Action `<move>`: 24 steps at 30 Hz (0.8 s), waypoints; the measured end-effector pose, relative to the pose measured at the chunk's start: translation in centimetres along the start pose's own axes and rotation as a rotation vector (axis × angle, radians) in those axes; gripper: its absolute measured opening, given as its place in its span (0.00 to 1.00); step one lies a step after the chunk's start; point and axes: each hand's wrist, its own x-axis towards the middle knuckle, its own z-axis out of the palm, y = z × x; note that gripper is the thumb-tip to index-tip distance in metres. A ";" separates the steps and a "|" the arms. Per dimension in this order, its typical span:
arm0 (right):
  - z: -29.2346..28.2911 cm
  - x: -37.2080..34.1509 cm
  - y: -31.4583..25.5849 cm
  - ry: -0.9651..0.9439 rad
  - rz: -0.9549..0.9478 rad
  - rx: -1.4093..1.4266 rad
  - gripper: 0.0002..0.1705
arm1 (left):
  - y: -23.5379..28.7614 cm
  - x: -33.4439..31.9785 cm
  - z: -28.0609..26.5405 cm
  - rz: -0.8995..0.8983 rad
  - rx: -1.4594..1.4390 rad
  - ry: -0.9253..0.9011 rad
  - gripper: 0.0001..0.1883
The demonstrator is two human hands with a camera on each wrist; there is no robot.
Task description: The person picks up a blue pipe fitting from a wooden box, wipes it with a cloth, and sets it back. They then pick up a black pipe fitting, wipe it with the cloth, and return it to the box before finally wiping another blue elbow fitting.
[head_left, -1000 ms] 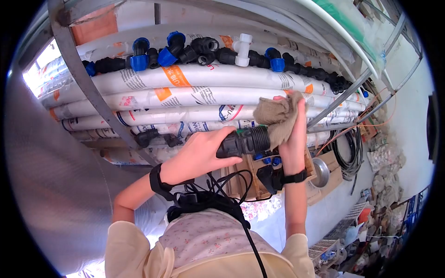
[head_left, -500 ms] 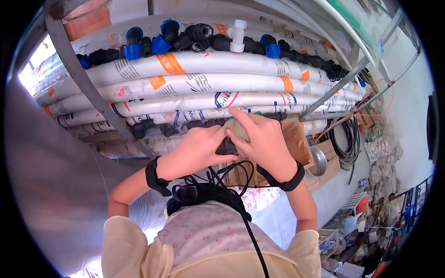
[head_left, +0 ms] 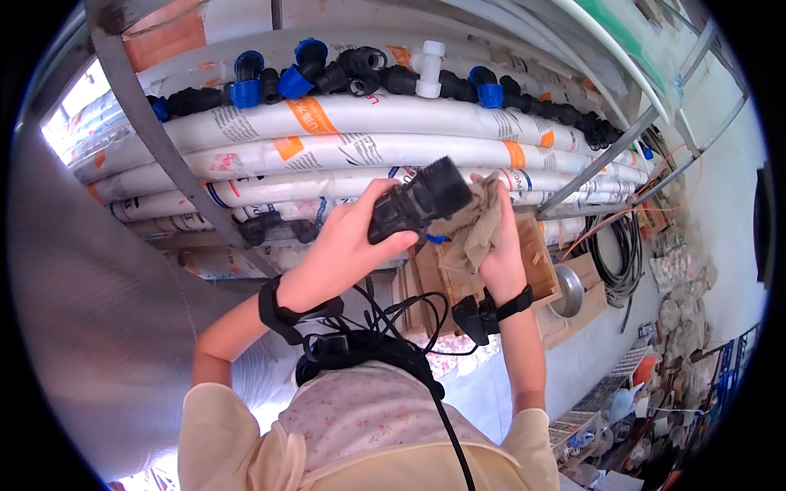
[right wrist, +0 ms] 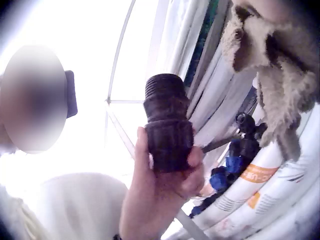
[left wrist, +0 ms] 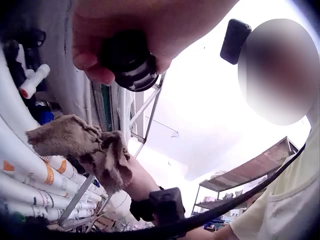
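My left hand (head_left: 332, 250) grips a black plastic pipe fitting (head_left: 422, 200) by its lower body. The fitting's ribbed, threaded end tilts up to the right, and the right wrist view shows the fitting (right wrist: 168, 120) upright above the palm. My right hand (head_left: 506, 250) holds a crumpled brown cloth (head_left: 475, 233), close beside the fitting and overlapping its lower right side in the head view. In the left wrist view the cloth (left wrist: 75, 137) hangs apart from the fitting (left wrist: 131, 62). Cloth folds hide part of the right hand's fingers.
Long white wrapped pipes (head_left: 393, 151) lie stacked ahead, with black and blue fittings and a white tee (head_left: 430, 69) along the top. Metal rack posts (head_left: 164, 139) cross in front. Below are a wooden box (head_left: 532, 266), a metal bowl (head_left: 566, 290) and a coiled black hose (head_left: 616, 258).
Half a second ago both hands were together with the cloth over the fitting's end. Now the right hand has drawn the cloth off to the right, and the fitting is tilted upward.
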 end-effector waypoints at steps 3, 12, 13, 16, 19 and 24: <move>1.8 0.7 -0.6 0.034 -0.012 0.274 0.24 | 0.6 1.0 0.9 -0.101 -0.074 -0.065 0.24; 2.6 -0.3 -0.7 0.026 -1.229 -1.169 0.35 | 1.0 1.4 2.6 -0.335 -0.634 -0.350 0.20; 2.4 -0.3 -0.8 -0.027 -1.278 -1.195 0.35 | 0.9 1.4 2.3 -0.343 -0.637 -0.391 0.20; 2.0 -0.3 -1.5 -0.201 -1.361 -1.288 0.35 | 1.0 1.4 1.7 -0.385 -0.592 -0.391 0.22; 2.0 -0.5 -1.4 -0.271 -1.115 -1.091 0.32 | 1.4 0.9 1.9 -0.265 -0.423 -0.258 0.24; 3.0 -1.1 -0.8 -0.083 -1.171 -1.123 0.28 | 1.8 1.1 1.7 -0.137 -0.235 -0.186 0.25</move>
